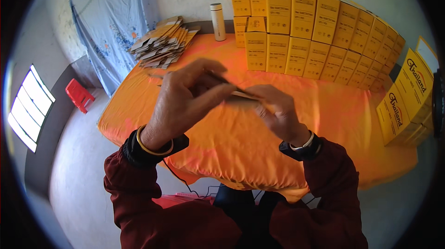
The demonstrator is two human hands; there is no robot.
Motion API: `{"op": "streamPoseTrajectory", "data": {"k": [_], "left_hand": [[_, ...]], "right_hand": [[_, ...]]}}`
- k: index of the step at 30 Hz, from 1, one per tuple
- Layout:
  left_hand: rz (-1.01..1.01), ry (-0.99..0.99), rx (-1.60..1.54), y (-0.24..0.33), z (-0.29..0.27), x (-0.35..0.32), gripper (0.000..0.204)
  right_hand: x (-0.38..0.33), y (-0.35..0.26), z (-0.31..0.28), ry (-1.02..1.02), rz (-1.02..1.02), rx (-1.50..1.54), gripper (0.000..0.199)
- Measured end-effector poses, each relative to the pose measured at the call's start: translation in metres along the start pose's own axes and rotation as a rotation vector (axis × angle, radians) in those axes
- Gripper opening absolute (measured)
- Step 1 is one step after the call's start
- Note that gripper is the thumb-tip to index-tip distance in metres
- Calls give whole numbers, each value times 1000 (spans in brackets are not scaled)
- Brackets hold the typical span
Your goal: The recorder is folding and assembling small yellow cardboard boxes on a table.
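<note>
Above the middle of the orange-covered table (222,144), a flattened cardboard box (242,96) is held between my two hands. It is seen nearly edge-on and smeared by motion, so its printing and folds cannot be made out. My left hand (178,98) grips its left end, thumb below and fingers curled over the top. At the other end my right hand (280,112) pinches it between thumb and fingers. Past my left hand, a loose pile of flattened cardboard boxes (162,42) lies at the table's far left.
Made-up yellow boxes (303,35) stand in two stacked rows along the far right edge. More yellow boxes (401,105) are stacked at the right. A white flask (217,22) stands at the back. A red plastic stool (79,95) is on the floor at left.
</note>
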State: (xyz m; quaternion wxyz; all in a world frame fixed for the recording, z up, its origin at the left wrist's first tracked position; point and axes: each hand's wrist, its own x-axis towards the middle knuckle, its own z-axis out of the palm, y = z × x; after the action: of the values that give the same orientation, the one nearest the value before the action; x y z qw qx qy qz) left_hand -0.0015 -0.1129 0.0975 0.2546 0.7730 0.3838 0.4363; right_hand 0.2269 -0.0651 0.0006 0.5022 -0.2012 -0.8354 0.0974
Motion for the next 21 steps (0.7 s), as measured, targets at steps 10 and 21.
{"op": "streamPoseTrajectory", "data": {"k": [10, 21], "left_hand": [[173, 523, -371, -98, -2, 51, 56], [-47, -152, -552, -129, 42, 57, 100]], "right_hand": [[-2, 18, -52, 423, 355, 473, 29], [-4, 11, -36, 538, 358, 400, 49]]}}
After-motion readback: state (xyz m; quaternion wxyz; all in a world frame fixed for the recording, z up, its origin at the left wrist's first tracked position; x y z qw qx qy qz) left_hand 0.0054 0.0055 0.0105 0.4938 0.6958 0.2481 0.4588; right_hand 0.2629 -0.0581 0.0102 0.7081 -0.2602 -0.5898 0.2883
